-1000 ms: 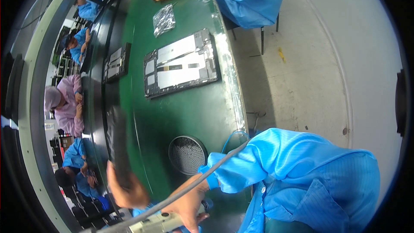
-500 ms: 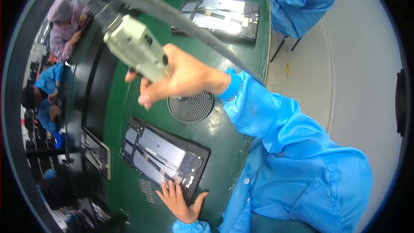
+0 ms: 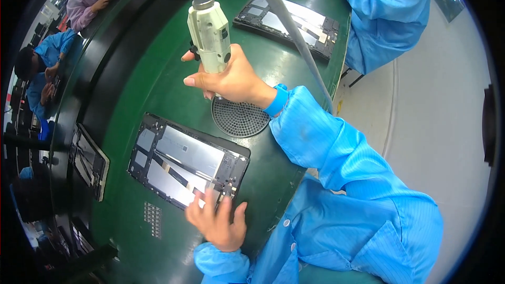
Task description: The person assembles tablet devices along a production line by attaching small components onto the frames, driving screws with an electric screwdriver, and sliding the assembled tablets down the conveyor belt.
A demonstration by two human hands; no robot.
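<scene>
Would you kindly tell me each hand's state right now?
Left hand: open, nearest the flat black and silver device.
Right hand: closed around the pale, cylindrical power tool.

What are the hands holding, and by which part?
The right hand grips the pale handheld tool by its lower body; the left hand holds nothing.

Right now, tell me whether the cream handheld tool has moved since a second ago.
Yes, up the picture: the cream handheld tool was below the round perforated dish; now its body is above and left of it.
</scene>
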